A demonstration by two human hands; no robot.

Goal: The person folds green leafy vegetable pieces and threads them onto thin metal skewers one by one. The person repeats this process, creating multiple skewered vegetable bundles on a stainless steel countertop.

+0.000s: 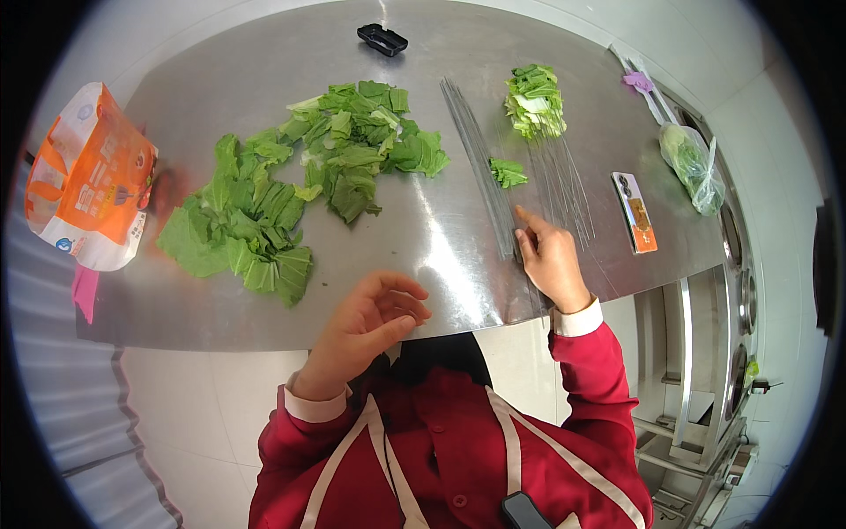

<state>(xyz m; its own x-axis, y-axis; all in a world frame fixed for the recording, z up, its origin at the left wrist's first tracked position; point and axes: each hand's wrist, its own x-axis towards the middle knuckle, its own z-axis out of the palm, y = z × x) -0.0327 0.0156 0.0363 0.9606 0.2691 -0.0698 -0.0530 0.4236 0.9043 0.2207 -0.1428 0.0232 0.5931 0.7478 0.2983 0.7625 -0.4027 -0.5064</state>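
My right hand (552,261) reaches over the steel table (370,244), its thumb and forefinger beside the lower end of a bundle of thin metal skewers (476,168); whether it pinches a skewer cannot be told. Near the table's front edge, my left hand (377,314) hovers with curled, parted fingers and nothing visible in it. Two loose heaps of leafy greens lie left of the skewers, a nearer heap (244,225) and a farther one (360,142). At the back right, folded greens (535,99) are threaded on several skewers (562,185). A small folded leaf (508,172) lies between the skewer groups.
An orange and white bag (99,178) stands at the far left, above a pink strip (85,291). A black plastic tray (382,40) sits at the back. To the right lie a smartphone (636,215) and a clear bag of greens (691,165). Metal racks (687,370) stand lower right.
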